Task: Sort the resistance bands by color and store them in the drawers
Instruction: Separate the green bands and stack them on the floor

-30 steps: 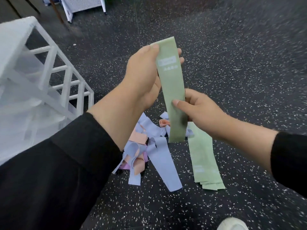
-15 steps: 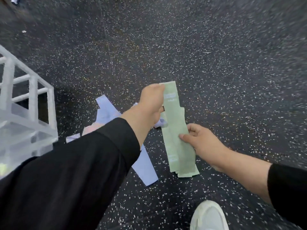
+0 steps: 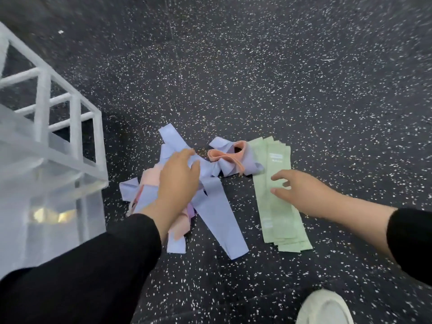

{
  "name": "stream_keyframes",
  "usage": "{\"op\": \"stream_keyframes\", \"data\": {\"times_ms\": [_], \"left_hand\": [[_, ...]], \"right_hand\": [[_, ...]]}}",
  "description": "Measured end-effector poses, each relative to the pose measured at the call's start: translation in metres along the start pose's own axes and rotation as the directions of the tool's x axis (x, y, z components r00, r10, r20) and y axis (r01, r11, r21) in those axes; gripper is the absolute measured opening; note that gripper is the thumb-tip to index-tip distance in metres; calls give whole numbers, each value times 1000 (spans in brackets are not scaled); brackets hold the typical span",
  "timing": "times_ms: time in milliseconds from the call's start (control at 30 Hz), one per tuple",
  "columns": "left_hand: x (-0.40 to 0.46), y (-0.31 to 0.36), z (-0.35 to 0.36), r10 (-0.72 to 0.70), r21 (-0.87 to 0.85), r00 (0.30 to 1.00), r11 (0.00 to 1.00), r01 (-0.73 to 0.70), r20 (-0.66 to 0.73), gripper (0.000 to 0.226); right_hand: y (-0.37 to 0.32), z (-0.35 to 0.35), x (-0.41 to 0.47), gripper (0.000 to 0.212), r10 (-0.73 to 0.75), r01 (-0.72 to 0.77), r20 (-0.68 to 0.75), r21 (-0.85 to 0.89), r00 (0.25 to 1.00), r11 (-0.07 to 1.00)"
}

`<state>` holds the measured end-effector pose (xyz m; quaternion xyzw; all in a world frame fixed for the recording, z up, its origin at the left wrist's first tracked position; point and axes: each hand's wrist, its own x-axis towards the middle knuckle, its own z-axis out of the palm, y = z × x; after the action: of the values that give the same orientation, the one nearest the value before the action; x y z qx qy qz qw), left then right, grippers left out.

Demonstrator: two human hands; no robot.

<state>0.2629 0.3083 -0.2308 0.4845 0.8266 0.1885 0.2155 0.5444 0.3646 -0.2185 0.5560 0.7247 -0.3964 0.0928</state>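
Fingers spread and holding nothing, the right hand (image 3: 301,192) hovers at the stack of green bands (image 3: 279,195), seemingly squaring it so one colour stays together. The left hand (image 3: 177,176), also loose and open, reaches over the unsorted heap of lavender bands (image 3: 217,213) and peach bands (image 3: 228,156) on the speckled floor (image 3: 257,66), likely for the next pick. Green counts at least four by its offset edges; the tangle resists counting. White drawers (image 3: 46,174) wait at left.

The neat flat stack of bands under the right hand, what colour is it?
Pale green, clearest in the head view.
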Motion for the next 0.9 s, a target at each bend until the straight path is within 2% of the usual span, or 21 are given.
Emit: {"op": "stream_keyframes", "data": {"times_ms": [33, 100, 200, 267, 300, 367, 467, 500, 567, 633, 700, 733, 800, 833, 900], "left_hand": [[-11, -18, -9, 14, 90, 999, 996, -10, -46, 38], [-29, -53, -22, -39, 219, 994, 974, 61, -103, 47], [-51, -99, -31, -235, 327, 968, 911, 249, -82, 71], [-60, -123, -32, -324, 285, 945, 911, 298, 47, 85], [-62, -133, -30, -327, 197, 937, 934, 299, 124, 88], [-67, -147, -26, -297, 61, 920, 955, 292, 254, 91], [-75, -149, -22, -280, 37, 934, 960, 278, 224, 95], [-75, -150, -20, -309, 47, 934, 951, 305, 178, 91], [-72, -154, -17, -383, 62, 918, 923, 379, 103, 85], [-68, -158, -14, -412, -82, 905, 903, 421, 108, 86], [-63, -167, -8, -409, -189, 905, 886, 424, 112, 87], [-60, -171, -6, -403, -173, 908, 892, 418, 112, 86], [-52, -174, -5, -385, -108, 914, 911, 399, 124, 76], [-49, -172, -6, -364, -81, 921, 923, 377, 138, 66], [-46, -164, -8, -322, -82, 931, 937, 339, 169, 43]], "right_hand": [[-9, 0, 1, 39, -40, 41, 14, -31, 999, 999], [-29, 0, 4, 32, -139, 143, 48, -117, 989, 983], [-72, -1, 7, 34, -249, 292, 172, -303, 953, 907], [-105, -2, 7, 35, -293, 394, 286, -414, 912, 821], [-122, -1, 8, 35, -298, 431, 333, -469, 895, 771], [-149, 7, 18, 35, -346, 482, 337, -568, 876, 668], [-171, 32, 38, 38, -397, 513, 342, -702, 852, 495], [-175, 40, 41, 40, -383, 516, 358, -700, 852, 493], [-183, 56, 43, 48, -317, 479, 360, -627, 878, 614], [-188, 74, 42, 62, -260, 450, 393, -543, 882, 709], [-186, 96, 46, 70, -263, 448, 411, -459, 873, 768], [-183, 107, 49, 66, -265, 433, 403, -413, 876, 801], [-175, 124, 56, 47, -268, 389, 354, -333, 896, 859], [-170, 132, 56, 37, -269, 369, 321, -309, 908, 876], [-160, 146, 55, 30, -298, 377, 274, -306, 914, 874]]}}
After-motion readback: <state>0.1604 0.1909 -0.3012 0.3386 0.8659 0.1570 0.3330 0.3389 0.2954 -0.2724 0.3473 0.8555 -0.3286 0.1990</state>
